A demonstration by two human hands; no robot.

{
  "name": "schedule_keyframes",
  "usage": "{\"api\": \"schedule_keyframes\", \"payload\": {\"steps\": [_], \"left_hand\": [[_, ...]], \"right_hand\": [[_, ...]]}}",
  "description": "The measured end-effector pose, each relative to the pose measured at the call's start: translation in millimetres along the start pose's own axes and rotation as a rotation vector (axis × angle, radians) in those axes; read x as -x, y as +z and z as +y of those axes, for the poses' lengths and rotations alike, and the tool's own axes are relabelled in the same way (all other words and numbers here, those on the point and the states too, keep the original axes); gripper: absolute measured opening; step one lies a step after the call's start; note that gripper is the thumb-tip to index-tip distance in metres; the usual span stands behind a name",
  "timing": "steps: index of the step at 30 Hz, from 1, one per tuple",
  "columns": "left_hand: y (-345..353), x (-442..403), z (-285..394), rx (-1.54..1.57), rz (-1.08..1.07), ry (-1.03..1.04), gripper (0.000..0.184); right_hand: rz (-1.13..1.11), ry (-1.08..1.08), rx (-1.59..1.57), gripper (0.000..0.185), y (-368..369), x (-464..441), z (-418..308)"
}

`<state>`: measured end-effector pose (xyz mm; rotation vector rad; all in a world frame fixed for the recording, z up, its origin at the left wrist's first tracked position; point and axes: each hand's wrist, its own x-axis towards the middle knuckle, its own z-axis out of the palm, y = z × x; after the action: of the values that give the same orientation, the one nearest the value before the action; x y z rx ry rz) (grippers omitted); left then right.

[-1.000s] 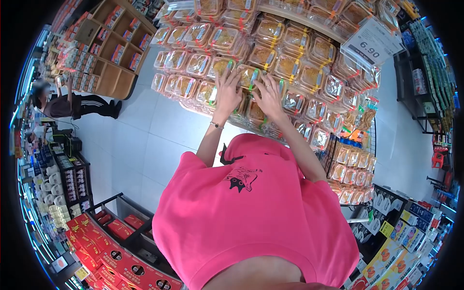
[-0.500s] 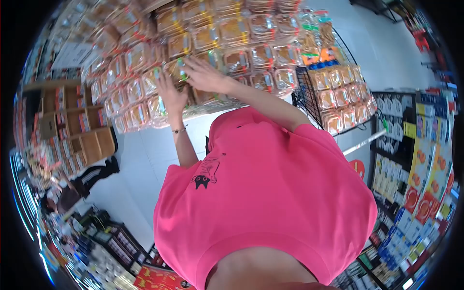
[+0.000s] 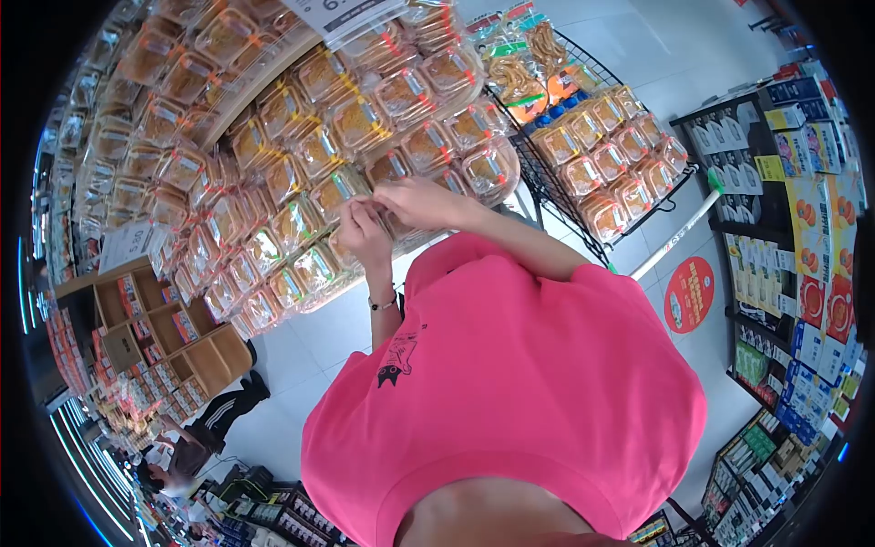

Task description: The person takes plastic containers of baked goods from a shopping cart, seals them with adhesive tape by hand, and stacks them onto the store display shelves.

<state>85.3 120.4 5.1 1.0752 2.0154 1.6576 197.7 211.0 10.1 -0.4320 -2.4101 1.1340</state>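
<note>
My left hand [image 3: 365, 233], with a dark bracelet at the wrist, is raised in front of the packed display, its fingers curled. My right hand [image 3: 415, 202] meets it, fingertips bent in a pinch against the left fingertips. Anything between the fingers is too small or hidden to make out. Just beyond both hands lies a clear box with green tape [image 3: 335, 190], holding golden-brown food. Rows of similar boxes with yellow tape [image 3: 362, 120] and red tape [image 3: 427, 144] surround it on the display.
A wire rack [image 3: 583, 228] with more boxes stands at the right. A white pole with green ends [image 3: 676, 239] slants beside it. Wooden shelving [image 3: 205, 351] is at the left, with another person [image 3: 205, 433] near it. A price sign [image 3: 342, 14] hangs above the display.
My hands have left the boxes, where they lay spread, and come together with curled fingers. The view has turned, so the display now appears tilted and more of its left side shows.
</note>
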Motion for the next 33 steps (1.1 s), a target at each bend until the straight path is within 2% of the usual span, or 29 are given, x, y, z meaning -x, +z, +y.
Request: {"api": "schedule_keyframes", "payload": {"steps": [2, 5, 10, 12, 14, 16, 18, 19, 24, 26, 27, 29, 32, 33], "left_hand": [[24, 5, 9, -0.006, -0.078, -0.02, 0.023], [62, 7, 21, -0.025, -0.265, -0.028, 0.031], [129, 12, 25, -0.067, -0.4, 0.036, 0.032], [155, 9, 31, -0.144, -0.453, 0.092, 0.033], [181, 7, 44, -0.199, -0.566, 0.166, 0.034], [207, 5, 44, -0.17, -0.59, 0.106, 0.036], [230, 1, 50, -0.331, -0.71, 0.143, 0.039], [246, -1, 57, -0.308, -0.686, 0.228, 0.041], [323, -10, 40, -0.249, -0.699, 0.306, 0.03], [352, -16, 27, -0.285, -0.841, 0.28, 0.026], [367, -18, 19, -0.294, -0.839, 0.278, 0.026], [397, -21, 4, -0.278, -0.867, 0.314, 0.026], [443, -28, -16, -0.297, -0.886, 0.316, 0.027], [456, -30, -16, -0.375, -0.936, 0.238, 0.024]], "right_hand": [[0.014, 0.213, -0.112, 0.014, -22, 18, 8], [0.092, 0.264, -0.149, 0.017, -42, 48, 44], [0.267, 0.331, -0.227, 0.025, -80, 113, 92], [0.258, 0.573, -0.401, 0.035, -104, 135, 96], [0.31, 0.613, -0.345, 0.038, -115, 158, 114], [0.361, 0.658, -0.285, 0.043, -126, 174, 131], [0.404, 0.744, -0.293, 0.045, -137, 186, 147], [0.439, 0.762, -0.303, 0.045, -138, 191, 159], [0.449, 0.848, -0.298, 0.042, -165, 198, 211], [0.616, 0.875, -0.298, 0.043, -176, 197, 236], [0.613, 0.871, -0.306, 0.043, -183, 196, 249], [0.753, 0.862, -0.406, 0.037, -200, 196, 277], [0.776, 0.96, -0.283, 0.029, -215, 201, 341], [0.769, 0.962, -0.276, 0.029, -225, 200, 350]]}}
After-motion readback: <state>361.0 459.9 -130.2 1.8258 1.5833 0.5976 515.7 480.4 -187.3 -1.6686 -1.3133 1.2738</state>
